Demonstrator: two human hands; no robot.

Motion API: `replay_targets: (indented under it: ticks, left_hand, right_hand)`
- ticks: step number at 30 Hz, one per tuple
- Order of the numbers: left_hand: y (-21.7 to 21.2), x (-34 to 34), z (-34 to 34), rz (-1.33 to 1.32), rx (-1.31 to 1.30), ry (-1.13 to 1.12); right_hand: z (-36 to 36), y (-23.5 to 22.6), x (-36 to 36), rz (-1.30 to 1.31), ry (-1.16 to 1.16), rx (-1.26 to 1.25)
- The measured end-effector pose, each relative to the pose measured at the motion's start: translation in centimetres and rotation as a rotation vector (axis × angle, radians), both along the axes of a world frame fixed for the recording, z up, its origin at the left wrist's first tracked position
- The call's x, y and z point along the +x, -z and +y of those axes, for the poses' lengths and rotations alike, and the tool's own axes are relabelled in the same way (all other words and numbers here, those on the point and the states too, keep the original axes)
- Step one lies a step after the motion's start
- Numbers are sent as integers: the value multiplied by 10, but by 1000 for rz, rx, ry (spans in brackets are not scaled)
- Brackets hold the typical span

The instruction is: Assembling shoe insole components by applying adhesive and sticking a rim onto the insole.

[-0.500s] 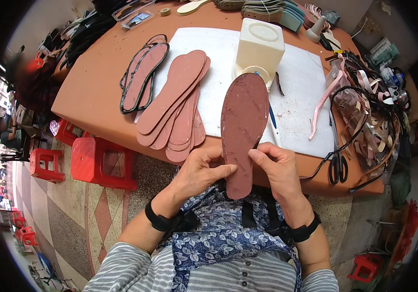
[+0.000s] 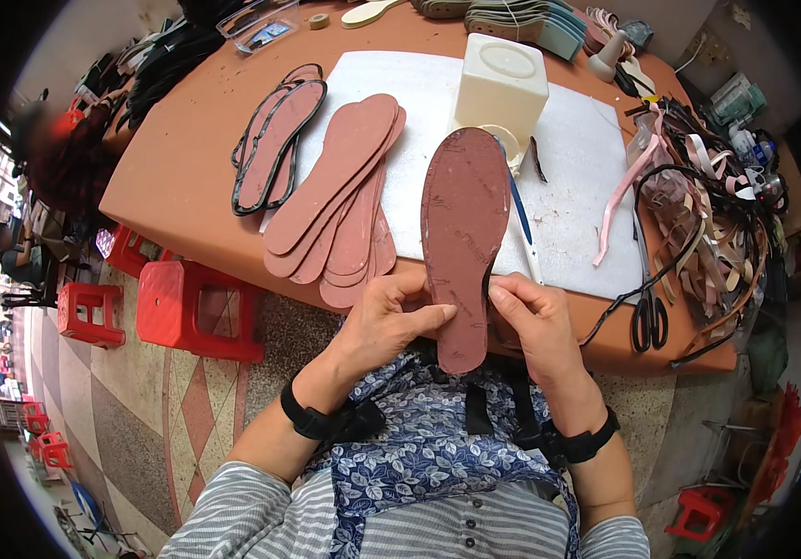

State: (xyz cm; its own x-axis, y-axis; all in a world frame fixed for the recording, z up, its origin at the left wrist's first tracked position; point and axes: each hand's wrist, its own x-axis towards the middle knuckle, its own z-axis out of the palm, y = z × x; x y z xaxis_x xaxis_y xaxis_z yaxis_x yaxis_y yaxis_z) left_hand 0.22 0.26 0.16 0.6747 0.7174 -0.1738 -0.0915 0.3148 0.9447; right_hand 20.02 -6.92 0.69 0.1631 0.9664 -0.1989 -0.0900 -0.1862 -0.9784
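Note:
My left hand (image 2: 396, 317) grips a reddish-brown shoe insole (image 2: 463, 219) near its narrow heel end, thumb lying across the face. The insole stands tilted up above the table's front edge, its wide end away from me. At its right edge the fingers of my right hand (image 2: 533, 312) are pinched on a thin black strip (image 2: 613, 309), which reappears beyond that hand and trails toward the scissors. What the fingers do behind the insole is hidden. Left of it lies a fanned pile of plain pink insoles (image 2: 330, 200); beyond are several black-edged insoles (image 2: 279, 140).
A white foam sheet (image 2: 400, 79) covers part of the brown table (image 2: 172, 140). On it are a cream plastic container (image 2: 503, 84) and a brush (image 2: 523, 224). Black scissors (image 2: 648, 321) lie beside tangled strips (image 2: 698, 214) at right. Red stools (image 2: 191, 303) stand left.
The insole has risen slightly and its wide end has tipped a little to the left, showing more of the brush. My right fingers have shifted slightly right, and a dark edge shows beside them.

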Motion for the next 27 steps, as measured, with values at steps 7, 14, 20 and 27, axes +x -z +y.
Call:
replay_targets:
  ticks: [7,14,20,27]
  left_hand:
    - [-1,-1,0,19,12,-8]
    - [-2,0,-1,39,26,-19]
    - [0,-1,0,36,31,-8]
    - [1,1,0,-18,-20,-7]
  right_hand:
    - [1,3,1,48,-26,18]
    - [1,-3,5,71,-65,4]
    - [2,-2,7,113,-82,-49]
    - [2,0,0,127,-33,-37]
